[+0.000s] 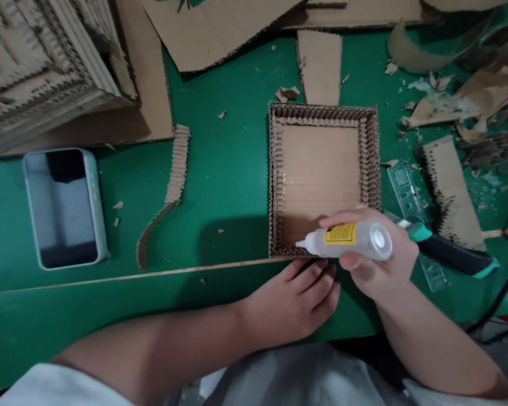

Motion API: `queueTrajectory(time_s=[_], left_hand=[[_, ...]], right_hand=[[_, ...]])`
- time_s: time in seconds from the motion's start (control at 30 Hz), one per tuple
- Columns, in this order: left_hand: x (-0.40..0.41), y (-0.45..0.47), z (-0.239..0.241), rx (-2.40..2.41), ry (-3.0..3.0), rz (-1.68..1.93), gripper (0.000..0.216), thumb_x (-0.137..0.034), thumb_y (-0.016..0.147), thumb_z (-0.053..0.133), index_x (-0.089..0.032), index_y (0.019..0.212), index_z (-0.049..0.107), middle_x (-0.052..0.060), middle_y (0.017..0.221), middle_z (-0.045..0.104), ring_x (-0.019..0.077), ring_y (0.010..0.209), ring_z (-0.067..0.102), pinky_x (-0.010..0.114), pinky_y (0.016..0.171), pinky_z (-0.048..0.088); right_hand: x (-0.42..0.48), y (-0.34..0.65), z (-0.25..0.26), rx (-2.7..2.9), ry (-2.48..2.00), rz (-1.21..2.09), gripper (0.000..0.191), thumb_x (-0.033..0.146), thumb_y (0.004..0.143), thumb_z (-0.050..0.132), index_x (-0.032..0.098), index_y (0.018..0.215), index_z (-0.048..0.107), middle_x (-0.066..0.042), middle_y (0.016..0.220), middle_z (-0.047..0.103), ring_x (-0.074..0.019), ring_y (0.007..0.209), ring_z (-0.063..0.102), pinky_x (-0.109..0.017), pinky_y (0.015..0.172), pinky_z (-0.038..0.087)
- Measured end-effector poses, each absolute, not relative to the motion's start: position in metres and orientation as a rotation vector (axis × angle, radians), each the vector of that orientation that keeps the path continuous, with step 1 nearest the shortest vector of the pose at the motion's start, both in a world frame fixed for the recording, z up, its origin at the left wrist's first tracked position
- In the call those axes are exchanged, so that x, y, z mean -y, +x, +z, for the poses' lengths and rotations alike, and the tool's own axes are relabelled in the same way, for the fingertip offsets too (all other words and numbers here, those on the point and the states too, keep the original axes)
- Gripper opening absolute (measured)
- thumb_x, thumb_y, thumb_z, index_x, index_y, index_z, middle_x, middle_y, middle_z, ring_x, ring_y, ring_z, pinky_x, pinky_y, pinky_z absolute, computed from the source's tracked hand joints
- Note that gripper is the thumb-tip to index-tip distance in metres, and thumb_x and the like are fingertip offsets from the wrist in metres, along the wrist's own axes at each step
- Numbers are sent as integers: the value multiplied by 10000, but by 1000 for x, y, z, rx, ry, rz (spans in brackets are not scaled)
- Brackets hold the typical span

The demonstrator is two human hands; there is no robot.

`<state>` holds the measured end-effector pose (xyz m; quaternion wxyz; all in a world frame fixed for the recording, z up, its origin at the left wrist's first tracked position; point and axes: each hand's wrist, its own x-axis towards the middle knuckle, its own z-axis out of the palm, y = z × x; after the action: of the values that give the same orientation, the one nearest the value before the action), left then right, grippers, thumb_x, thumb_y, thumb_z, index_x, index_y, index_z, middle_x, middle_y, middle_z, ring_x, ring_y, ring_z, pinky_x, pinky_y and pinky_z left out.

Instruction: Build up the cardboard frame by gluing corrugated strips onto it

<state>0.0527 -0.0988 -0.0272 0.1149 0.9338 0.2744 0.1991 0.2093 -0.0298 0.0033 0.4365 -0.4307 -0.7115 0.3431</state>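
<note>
My right hand is closed around a small clear glue bottle with a yellow label. Its white nozzle points left over the near left corner of a shallow cardboard tray walled with corrugated strips. My left hand lies flat on the green table against the tray's near edge, fingers stretched out and holding nothing.
A phone lies at the left. A corrugated strip curves beside it. A green-black utility knife and a clear ruler lie right of the tray. Cardboard sheets, a stacked cardboard block and scraps crowd the back and right.
</note>
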Motion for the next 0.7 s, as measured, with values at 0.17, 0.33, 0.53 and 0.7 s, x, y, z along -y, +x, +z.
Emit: queueTrajectory(time_s=[0.17,0.33,0.53,0.7], left_hand=[[98,53,-28,-797,2714,597,258,-178,923,455,-116,1125,603,110,1180,633,236,1101,581,405,986,435],[98,52,-28,-778,2702,593,254,-189,917,479,-118,1127,602,109,1177,633,230,1098,579,404,982,435],[98,53,-28,-795,2686,593,231,-191,909,502,-137,1100,619,84,1139,652,222,1100,575,385,987,436],[97,53,-26,-798,2682,594,220,-201,901,527,-148,1091,624,71,1135,656,216,1092,574,384,1003,429]], right_hand=[[32,212,3,1769,-1134,910,315,525,832,593,225,911,645,-3,809,706,-138,698,634,-263,618,502],[31,215,5,1824,-1100,886,274,468,829,623,216,934,647,-22,779,702,-155,665,633,-271,578,494],[30,215,10,1851,-1142,894,289,498,831,604,223,910,646,-28,747,697,-157,636,622,-271,557,497],[30,219,12,1885,-1128,874,281,474,848,593,201,902,635,-29,743,691,-136,654,620,-238,585,497]])
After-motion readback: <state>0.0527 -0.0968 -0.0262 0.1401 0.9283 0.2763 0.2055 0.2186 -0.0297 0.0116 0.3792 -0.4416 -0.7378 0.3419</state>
